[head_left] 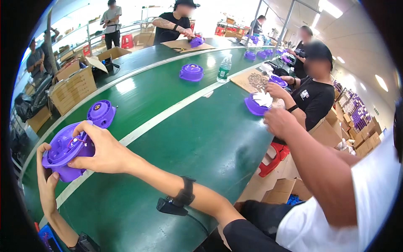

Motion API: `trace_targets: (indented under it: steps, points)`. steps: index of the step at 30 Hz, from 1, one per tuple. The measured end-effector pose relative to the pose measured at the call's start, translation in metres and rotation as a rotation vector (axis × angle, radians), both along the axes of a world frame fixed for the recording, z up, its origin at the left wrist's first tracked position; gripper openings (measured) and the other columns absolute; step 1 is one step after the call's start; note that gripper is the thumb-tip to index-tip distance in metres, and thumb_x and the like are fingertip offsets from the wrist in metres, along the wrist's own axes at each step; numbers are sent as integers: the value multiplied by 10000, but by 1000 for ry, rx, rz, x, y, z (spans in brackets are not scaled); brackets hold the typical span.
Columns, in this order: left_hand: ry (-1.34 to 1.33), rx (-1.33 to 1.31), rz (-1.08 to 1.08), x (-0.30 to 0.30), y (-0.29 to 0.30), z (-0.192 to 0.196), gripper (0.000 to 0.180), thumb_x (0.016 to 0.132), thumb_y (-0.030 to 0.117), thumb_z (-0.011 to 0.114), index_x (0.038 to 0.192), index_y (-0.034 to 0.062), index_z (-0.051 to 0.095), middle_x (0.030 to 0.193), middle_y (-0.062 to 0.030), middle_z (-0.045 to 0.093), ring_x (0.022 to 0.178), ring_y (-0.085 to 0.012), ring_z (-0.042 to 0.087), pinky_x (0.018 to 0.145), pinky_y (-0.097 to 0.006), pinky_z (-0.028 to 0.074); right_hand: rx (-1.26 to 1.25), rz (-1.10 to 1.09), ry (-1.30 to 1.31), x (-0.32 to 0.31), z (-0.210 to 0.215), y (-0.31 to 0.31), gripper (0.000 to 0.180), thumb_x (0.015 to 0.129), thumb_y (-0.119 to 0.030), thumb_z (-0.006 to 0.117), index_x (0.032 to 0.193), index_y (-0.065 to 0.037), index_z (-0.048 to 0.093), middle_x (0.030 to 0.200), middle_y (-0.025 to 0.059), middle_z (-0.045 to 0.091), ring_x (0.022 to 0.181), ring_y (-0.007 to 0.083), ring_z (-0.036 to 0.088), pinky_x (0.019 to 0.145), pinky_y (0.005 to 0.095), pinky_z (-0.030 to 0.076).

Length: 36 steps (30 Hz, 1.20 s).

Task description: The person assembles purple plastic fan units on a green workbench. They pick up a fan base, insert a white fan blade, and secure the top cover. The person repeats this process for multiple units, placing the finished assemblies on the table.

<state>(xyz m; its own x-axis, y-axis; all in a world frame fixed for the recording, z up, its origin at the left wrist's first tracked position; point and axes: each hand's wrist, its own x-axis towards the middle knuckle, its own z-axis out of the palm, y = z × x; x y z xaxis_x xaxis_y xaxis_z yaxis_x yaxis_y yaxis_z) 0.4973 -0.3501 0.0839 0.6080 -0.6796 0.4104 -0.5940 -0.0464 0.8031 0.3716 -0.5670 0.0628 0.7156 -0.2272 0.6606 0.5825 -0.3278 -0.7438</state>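
Purple housing (63,153) hangs just above the green belt's (189,138) near-left edge. The left hand (46,185) cups it from below, apparently for support, while the right hand (105,151) clamps spread fingers (82,126) across its wired top, probably to steady it.

Long green conveyor belt (168,138) with white stripes runs to the far end. Cardboard boxes (73,88) line its left edge; red stools (126,40) stand beyond. Ceiling light panels (331,6) overhead.
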Motion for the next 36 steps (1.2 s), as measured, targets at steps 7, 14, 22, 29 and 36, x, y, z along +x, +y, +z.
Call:
trace_targets:
  steps: [7, 14, 22, 29, 36]
  points:
    - [4, 20, -12, -6, 2, 9, 891, 729, 569, 707, 1365, 38, 382, 1258, -61, 431, 1185, -163, 457, 997, -277, 347, -13, 29, 16, 2, 3, 1, 535, 714, -204, 825, 1097, -11, 505, 956, 124, 615, 913, 195, 609, 848, 351, 483]
    - [15, -15, -18, -10, -2, 11, 859, 743, 539, 736, 1347, 39, 385, 1218, -67, 452, 1147, -161, 475, 986, -279, 358, 8, 37, 94, 1, 8, 7, 544, 737, -242, 826, 1118, -13, 512, 984, 147, 631, 921, 218, 614, 853, 355, 487]
    - [88, 3, 6, -10, 6, 16, 791, 715, 472, 722, 1305, 55, 400, 1125, -41, 481, 1040, -135, 506, 903, -248, 393, -10, 22, 88, 9, 0, 14, 569, 754, -257, 827, 1169, -30, 510, 1038, 127, 618, 942, 195, 604, 756, 350, 549]
    - [85, -24, -37, -5, 7, 12, 761, 741, 362, 720, 1348, 62, 374, 1162, -56, 510, 1058, -144, 527, 903, -271, 429, 10, 65, 146, 16, -1, 17, 563, 768, -251, 817, 1174, -18, 505, 1090, 130, 599, 1021, 209, 588, 825, 396, 573]
    - [4, -28, -7, 1, 13, 9, 722, 844, 352, 679, 1413, 52, 351, 1221, -103, 527, 1104, -184, 540, 949, -313, 433, 72, 82, 103, 25, -8, 19, 529, 788, -288, 800, 1133, 5, 526, 1021, 133, 621, 910, 166, 609, 781, 321, 530]
